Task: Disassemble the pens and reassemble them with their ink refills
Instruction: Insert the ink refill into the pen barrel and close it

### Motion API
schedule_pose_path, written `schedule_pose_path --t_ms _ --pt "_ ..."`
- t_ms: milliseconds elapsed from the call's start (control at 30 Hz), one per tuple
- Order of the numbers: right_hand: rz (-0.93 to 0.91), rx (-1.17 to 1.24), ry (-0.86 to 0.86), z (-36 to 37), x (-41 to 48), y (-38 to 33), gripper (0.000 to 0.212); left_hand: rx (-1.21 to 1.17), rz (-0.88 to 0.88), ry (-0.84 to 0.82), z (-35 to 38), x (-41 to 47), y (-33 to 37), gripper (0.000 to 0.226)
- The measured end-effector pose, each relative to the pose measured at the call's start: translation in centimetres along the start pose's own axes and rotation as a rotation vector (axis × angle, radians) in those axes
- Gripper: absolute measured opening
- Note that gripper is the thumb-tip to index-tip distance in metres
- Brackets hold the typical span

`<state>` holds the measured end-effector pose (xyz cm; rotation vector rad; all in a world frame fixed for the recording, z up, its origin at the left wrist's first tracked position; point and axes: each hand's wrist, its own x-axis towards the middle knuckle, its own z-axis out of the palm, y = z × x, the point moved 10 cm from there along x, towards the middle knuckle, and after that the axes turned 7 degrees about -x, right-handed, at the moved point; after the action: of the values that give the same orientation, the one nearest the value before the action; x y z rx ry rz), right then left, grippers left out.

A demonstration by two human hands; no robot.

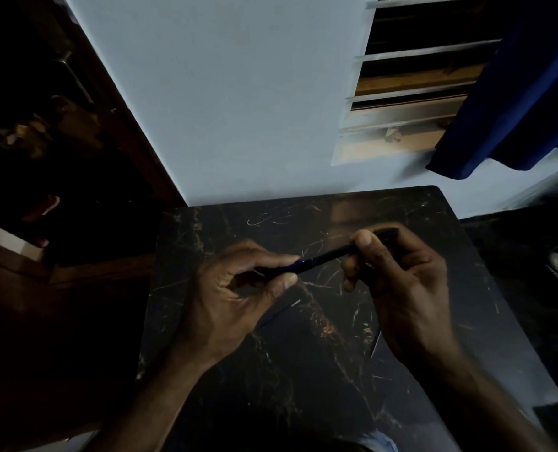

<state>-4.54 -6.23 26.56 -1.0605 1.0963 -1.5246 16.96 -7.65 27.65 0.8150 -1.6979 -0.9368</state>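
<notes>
Both hands hold one dark pen in the air above the far half of the black marbled bench, roughly midway between its left and right edges. The left hand pinches the nearer end of the pen between thumb and forefinger, its fingers closed narrowly round a glossy blue section of the barrel. The right hand grips the farther end, thumb pressed on top and the other fingers curled underneath, so that the pen's dark tip just sticks out past the knuckles toward the far right corner of the bench. The pen slants up from the left hand to the right hand, clear of the bench surface. Between the two grips a short bare stretch of barrel shows; in the dim light I cannot tell whether it is one piece or two parts meeting there. On the bench below the hands lie two thin pale slivers, one just under the left thumb and one beside the right wrist; they are too small and dark to identify. Beyond the far edge stands a pale blue wall with a louvred window and a blue curtain.
</notes>
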Motion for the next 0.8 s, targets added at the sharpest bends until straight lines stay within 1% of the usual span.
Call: schedule_pose_path --t_ms 100,167,233,300,367,467,500,567,667,800 --pt "0.045 -0.047 0.006 0.5 0.6 2.3 0.023 0.086 -0.046 -0.084 0.1 -0.4 -2.5 0.02" --pt "0.103 -0.124 -0.033 1.2 0.8 4.7 0.023 0.219 -0.144 -0.183 0.7 -1.3 -6.1 0.028" --pt "0.18 -0.164 -0.059 1.5 0.6 7.1 0.021 0.31 -0.298 -0.228 0.5 -2.8 -11.0 0.034" --pt "0.265 -0.156 -0.024 0.7 -0.1 9.3 0.028 0.351 -0.447 -0.165 -0.9 -4.6 -16.4 0.024" --pt "0.331 -0.157 0.009 -0.7 -1.1 11.1 0.033 0.376 -0.594 -0.086 -2.2 -6.5 -21.2 0.023" --pt "0.408 -0.185 -0.003 -2.3 -2.9 13.1 0.032 0.435 -0.75 -0.058 -2.6 -9.6 -26.5 0.019" --pt "0.429 -0.195 -0.002 -2.7 -3.5 13.5 0.03 0.432 -0.763 -0.043 -2.5 -10.2 -27.3 0.017" --pt "0.459 -0.21 0.009 -3.3 -4.6 14.4 0.028 0.451 -0.732 -0.016 -2.5 -10.7 -28.1 0.015" --pt "0.493 -0.215 0.006 -3.1 -5.9 15.6 0.024 0.54 -0.724 -0.067 -1.8 -11.1 -28.6 0.012" --pt "0.49 -0.224 -0.041 -1.4 -6.8 16.6 0.023 0.544 -0.712 -0.075 -0.5 -11.1 -29.0 0.012"
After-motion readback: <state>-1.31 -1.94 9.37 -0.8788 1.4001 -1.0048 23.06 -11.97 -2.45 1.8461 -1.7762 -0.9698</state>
